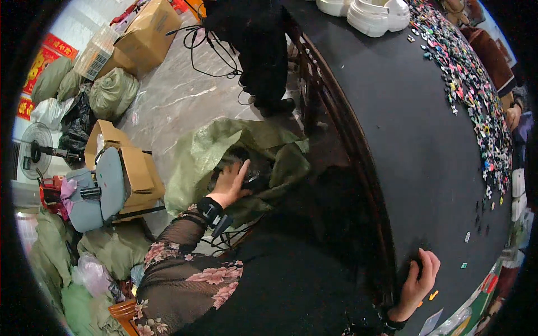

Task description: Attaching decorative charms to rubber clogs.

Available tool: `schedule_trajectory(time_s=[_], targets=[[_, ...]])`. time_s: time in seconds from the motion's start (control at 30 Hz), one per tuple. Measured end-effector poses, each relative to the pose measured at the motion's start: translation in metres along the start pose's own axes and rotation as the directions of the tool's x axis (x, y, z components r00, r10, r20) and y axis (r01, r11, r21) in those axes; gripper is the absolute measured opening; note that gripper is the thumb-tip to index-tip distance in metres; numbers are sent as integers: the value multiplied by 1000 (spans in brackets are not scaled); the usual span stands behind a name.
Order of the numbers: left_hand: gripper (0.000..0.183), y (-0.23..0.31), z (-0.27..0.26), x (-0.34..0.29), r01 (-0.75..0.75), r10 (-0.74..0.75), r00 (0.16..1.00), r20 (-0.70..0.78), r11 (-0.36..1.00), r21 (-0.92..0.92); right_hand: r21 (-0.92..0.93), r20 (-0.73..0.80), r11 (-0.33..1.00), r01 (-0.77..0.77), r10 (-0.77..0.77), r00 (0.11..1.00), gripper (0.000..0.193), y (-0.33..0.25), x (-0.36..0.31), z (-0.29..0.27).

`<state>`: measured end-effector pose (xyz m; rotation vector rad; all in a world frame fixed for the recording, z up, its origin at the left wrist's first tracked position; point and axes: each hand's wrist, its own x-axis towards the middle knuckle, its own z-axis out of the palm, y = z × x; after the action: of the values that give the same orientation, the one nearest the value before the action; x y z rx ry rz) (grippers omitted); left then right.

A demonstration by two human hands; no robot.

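Note:
My left hand (232,183) reaches down into the mouth of a light green woven sack (190,148) on the floor, its fingers spread. Just under it lies shiny black plastic (259,178), which the fingers seem to touch; what the plastic covers, I cannot make out. At lower right, my right hand (419,283) rests at the edge of the dark table (386,117), fingers loosely bent and apart, holding nothing. Small yellow pieces (432,295) lie beside it, and a small green piece (464,265) sits farther off.
Many small colourful pieces (468,106) are heaped along the table's far side, near white containers (379,17). A person in dark trousers (255,50) stands beyond the sack, by loose black cables (207,45). Cartons (148,33), a grey chair (110,182) and a fan (35,148) stand left.

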<state>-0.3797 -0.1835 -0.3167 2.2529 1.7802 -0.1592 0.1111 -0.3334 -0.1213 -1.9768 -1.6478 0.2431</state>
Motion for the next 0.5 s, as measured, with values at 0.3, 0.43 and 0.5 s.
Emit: schedule_trajectory(time_s=[0.3, 0.43, 0.5], targets=[[101, -19, 6, -8, -185, 214, 977, -25, 893, 411, 27, -20, 999, -33, 34, 999, 29, -5, 2, 1], [83, -22, 16, -12, -110, 111, 994, -2, 984, 138, 19, -9, 999, -46, 46, 999, 29, -6, 2, -1], [87, -24, 25, -15, -40, 39, 999, 15, 997, 64, 24, -7, 999, -45, 46, 999, 30, -7, 3, 0]])
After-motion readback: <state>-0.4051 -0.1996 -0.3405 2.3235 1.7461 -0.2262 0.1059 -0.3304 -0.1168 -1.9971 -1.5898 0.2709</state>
